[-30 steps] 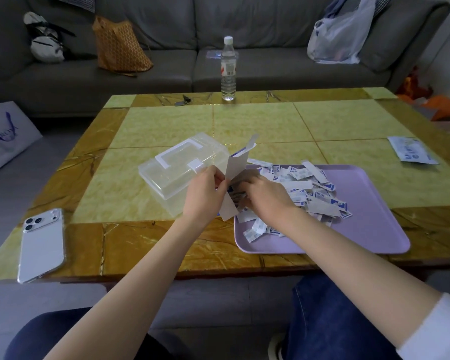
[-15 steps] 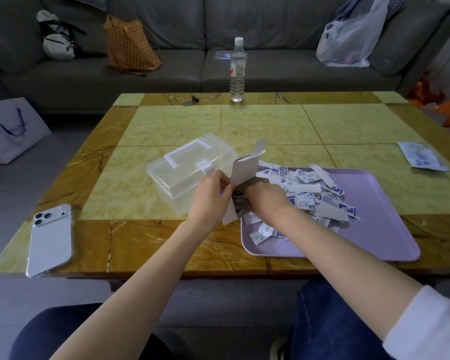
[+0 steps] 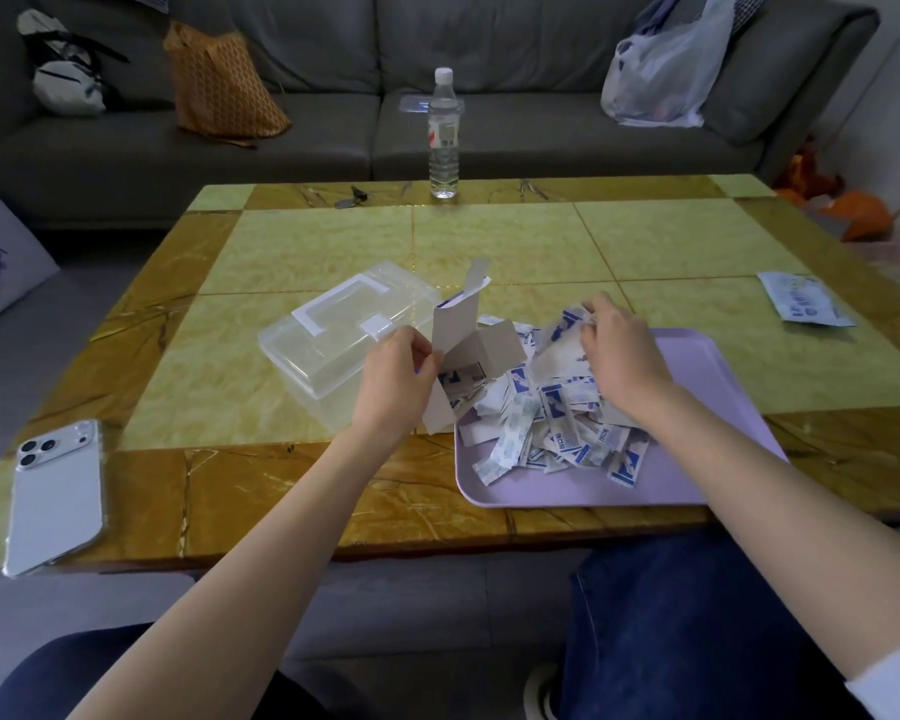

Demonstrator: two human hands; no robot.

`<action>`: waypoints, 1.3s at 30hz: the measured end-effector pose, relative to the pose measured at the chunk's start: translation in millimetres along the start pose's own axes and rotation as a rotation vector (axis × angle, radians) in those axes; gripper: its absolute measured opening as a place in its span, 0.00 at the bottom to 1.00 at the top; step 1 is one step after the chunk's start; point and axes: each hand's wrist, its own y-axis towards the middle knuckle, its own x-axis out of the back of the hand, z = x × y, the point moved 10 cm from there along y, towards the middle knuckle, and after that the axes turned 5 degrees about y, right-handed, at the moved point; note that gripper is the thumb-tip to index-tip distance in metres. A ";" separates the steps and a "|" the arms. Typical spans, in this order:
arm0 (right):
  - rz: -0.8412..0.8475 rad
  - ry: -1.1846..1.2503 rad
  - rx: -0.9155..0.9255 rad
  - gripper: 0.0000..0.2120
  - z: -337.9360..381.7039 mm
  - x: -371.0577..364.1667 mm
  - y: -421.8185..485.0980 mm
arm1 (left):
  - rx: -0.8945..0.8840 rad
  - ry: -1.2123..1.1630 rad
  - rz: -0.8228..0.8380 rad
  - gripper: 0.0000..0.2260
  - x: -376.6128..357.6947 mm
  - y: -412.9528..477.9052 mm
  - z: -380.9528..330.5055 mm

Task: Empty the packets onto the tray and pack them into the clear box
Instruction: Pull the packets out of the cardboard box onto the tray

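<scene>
Lilac tray (image 3: pixel 697 459) sits at my near edge of the table (image 3: pixel 515 241), right of centre, with a loose heap of blue-and-white packets (image 3: pixel 557 423) spread over its left half. My left hand (image 3: pixel 396 376) grasps an opened grey card carton (image 3: pixel 468 350), thumb and fingers curled round its side, and holds it tilted above the tray's left edge. A few packets show inside its open mouth. My right hand (image 3: pixel 619 356) lies on the far side of the heap with fingers bent over some packets, but I cannot tell whether they pinch any. The clear box (image 3: pixel 333 345) rests on the table just left of the carton, lid closed, white handle and latch on top. A phone (image 3: pixel 55 491) lies face down at the near left corner, a bottle (image 3: pixel 444 132) stands at the far edge, and one flat pack (image 3: pixel 801 304) lies well off to the right
</scene>
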 end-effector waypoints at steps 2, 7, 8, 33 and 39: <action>-0.040 -0.050 -0.001 0.15 -8.3 10.2 1.3 | -0.014 0.009 0.000 0.03 -1.7 0.4 -4.1; -0.105 -0.161 0.068 0.24 -0.1 20.3 -1.0 | -0.027 0.021 -0.002 0.03 -2.9 -1.2 -7.4; -0.108 -0.161 0.094 0.24 5.4 19.3 -2.4 | -0.024 0.024 0.001 0.03 -3.1 -1.7 -7.5; 0.637 -0.416 0.163 0.17 76.4 -129.7 -48.0 | -0.063 0.034 0.047 0.05 -6.8 -20.6 -7.7; 0.511 -0.380 0.139 0.11 81.2 -124.3 -47.8 | -0.054 0.030 0.034 0.03 -4.3 -22.7 -3.5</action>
